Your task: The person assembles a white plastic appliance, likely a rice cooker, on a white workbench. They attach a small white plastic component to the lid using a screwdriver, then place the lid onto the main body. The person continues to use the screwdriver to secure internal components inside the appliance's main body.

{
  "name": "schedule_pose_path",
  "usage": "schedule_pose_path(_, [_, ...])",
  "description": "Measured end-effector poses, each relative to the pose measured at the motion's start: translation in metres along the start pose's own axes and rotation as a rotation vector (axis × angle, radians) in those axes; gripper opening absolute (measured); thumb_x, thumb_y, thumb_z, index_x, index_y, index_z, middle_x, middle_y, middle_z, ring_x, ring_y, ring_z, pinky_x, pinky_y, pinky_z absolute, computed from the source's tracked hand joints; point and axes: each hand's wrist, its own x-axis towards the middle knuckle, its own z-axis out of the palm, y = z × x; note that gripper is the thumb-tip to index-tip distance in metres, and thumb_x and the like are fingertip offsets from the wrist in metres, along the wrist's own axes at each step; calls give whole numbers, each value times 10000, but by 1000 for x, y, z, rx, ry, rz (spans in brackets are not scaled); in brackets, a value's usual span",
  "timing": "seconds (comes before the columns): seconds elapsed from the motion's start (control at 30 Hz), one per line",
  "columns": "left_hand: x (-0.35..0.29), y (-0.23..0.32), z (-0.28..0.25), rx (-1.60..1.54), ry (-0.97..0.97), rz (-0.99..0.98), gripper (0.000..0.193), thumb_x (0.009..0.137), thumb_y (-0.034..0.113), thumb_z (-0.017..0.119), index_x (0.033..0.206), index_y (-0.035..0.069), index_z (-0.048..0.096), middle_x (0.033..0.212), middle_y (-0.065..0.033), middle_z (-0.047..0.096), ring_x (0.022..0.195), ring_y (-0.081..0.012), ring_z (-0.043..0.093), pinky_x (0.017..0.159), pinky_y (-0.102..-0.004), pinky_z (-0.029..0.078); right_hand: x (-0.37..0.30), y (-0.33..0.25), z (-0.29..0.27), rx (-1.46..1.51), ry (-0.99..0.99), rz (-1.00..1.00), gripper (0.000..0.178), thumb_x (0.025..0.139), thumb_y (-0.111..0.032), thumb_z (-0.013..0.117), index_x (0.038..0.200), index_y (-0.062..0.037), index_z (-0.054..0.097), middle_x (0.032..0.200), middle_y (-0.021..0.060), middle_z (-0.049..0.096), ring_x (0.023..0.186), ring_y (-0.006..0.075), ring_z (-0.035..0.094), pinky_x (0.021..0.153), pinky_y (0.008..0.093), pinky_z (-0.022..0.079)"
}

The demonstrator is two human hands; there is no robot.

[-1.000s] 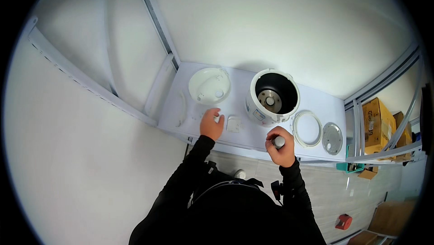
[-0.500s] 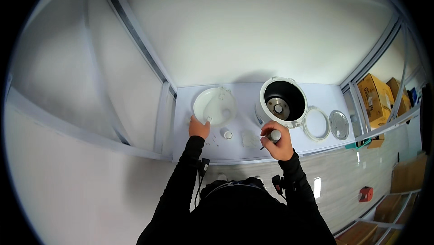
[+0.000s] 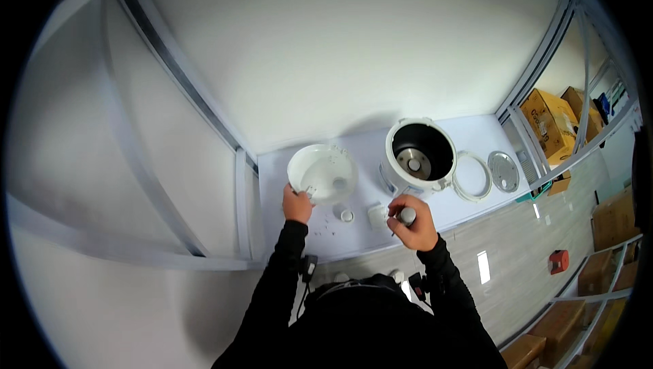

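Note:
My left hand (image 3: 297, 206) grips the near left rim of a round white cooker lid shell (image 3: 314, 173), its thumb inside the edge. The shell is shallow like a bowl, hollow side up, and looks slightly tilted. My right hand (image 3: 415, 224) is closed around a slim grey cylinder (image 3: 407, 216), which looks like a screwdriver seen end-on; a thin dark tip shows below it. Beside its fingertips is a small white squarish part (image 3: 377, 216); I cannot tell whether they touch. A small white cylinder (image 3: 347, 216) stands between my hands, with several tiny dark screws (image 3: 325, 233) scattered nearby.
A white rice cooker body (image 3: 418, 158) with a black inside stands behind my right hand. A white ring (image 3: 471, 177) and a round metal plate (image 3: 503, 172) lie to its right on the white table (image 3: 442, 217). Cardboard boxes (image 3: 554, 127) are beyond the frame at right.
The whole view has turned and shifted a little. The lid shell has tilted in my left hand. My right hand has come closer to the small white part, still holding the grey cylinder.

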Motion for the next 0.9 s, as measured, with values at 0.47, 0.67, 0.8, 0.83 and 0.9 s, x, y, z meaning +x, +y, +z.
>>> schedule_pose_path(0.47, [-168,134,33,170,246,1487,331,833,-133,618,1106,7,743,1025,-153,686,856,-320,668,782,-390,556,2,-49,-43,420,69,-172,808,967,-68,682,1622,-67,209,1435,201,543,907,220,697,781,367,586])
schedule_pose_path(0.67, [-230,160,91,208,120,1692,441,747,-161,674,1087,100,779,1055,-98,716,846,-286,651,707,-343,543,-22,-60,-129,687,142,183,700,963,-160,730,1503,-94,290,1299,172,612,713,124,609,659,289,538])
schedule_pose_path(0.8, [-263,177,127,239,80,1738,409,716,-136,719,1029,117,791,1037,-75,740,830,-258,638,655,-330,541,-24,-36,-167,339,299,49,692,915,-79,781,1469,-89,366,1138,108,665,793,107,627,630,264,539])
schedule_pose_path(0.83, [-268,180,135,243,76,1748,405,707,-129,729,1023,116,791,1033,-75,743,829,-254,638,649,-329,542,-25,-35,-176,257,289,-11,691,909,-69,783,1472,-84,382,1140,109,665,809,107,633,621,259,538])
schedule_pose_path(0.9, [-279,185,148,238,44,1800,361,713,-100,746,1001,114,787,1028,-72,746,823,-247,636,644,-333,543,-31,-42,-197,309,202,34,734,918,-77,763,1549,-80,388,1174,102,663,843,109,644,598,243,530])
